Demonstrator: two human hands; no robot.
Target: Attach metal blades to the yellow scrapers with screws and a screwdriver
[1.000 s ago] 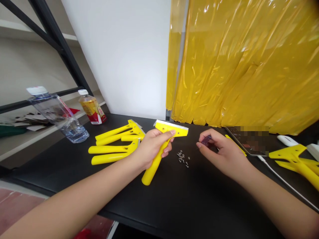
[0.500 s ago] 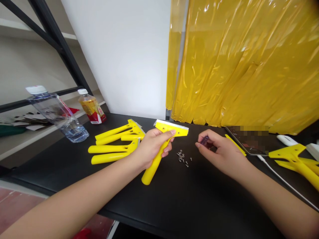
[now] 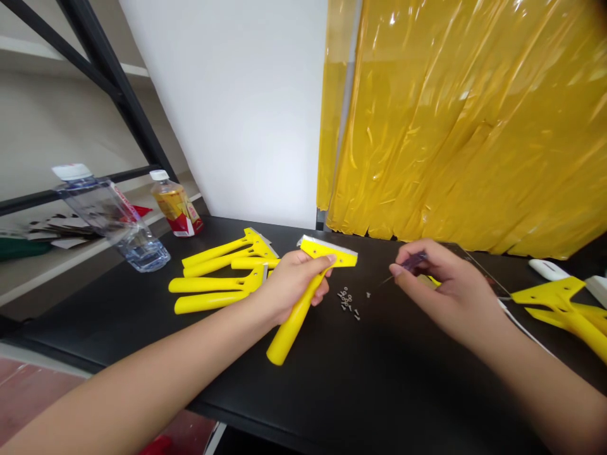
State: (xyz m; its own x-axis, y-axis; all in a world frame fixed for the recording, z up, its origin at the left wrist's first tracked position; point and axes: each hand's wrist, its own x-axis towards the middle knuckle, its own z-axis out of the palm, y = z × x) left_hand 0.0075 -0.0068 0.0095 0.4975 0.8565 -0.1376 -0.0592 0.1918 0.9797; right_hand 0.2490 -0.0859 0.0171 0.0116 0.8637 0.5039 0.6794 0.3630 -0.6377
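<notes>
My left hand (image 3: 302,282) is closed around the neck of a yellow scraper (image 3: 296,322), thumb on its head, handle slanting down toward me. A metal blade edge lines the far side of that head. Off to the right, my right hand (image 3: 439,281) pinches a small screwdriver (image 3: 413,260) with a dark purple handle; its thin shaft points down and left. Between the hands lies a small pile of screws and nuts (image 3: 346,298), with one loose screw (image 3: 368,294) nearer the right hand. More yellow scrapers (image 3: 213,284) rest left of my left hand.
A clear water bottle (image 3: 123,218) and a juice bottle (image 3: 175,203) stand at the back left of the black table (image 3: 379,379). At the right lie yellow scraper parts (image 3: 552,294), a white cable (image 3: 526,330) and a white object (image 3: 547,268). Yellow plastic sheeting (image 3: 465,126) hangs behind.
My right hand has moved right and turned, so the screwdriver's shaft now shows; it now covers most of the phone. The scraper in my left hand has shifted slightly down.
</notes>
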